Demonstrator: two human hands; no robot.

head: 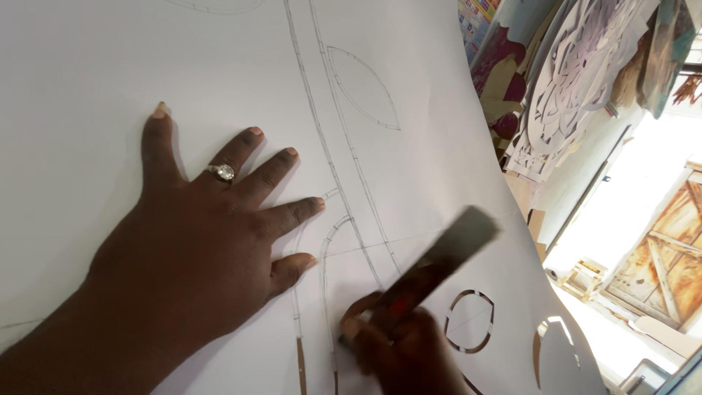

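- The right hand (398, 347) sits at the bottom edge, fingers pinched round a dark craft knife (431, 267), whose handle slants up and to the right, blurred.
- The knife's tip meets the white paper sheet (409, 146) just beside a pencilled curved band (329, 241), with slits showing below it.
- The left hand (197, 249) lies flat on the sheet left of that band, fingers spread, with a ring (221, 172) on one.
- A pencilled leaf outline (363, 88) lies further up.
- Beyond the sheet's edge stand cut paper stencils (570, 80).
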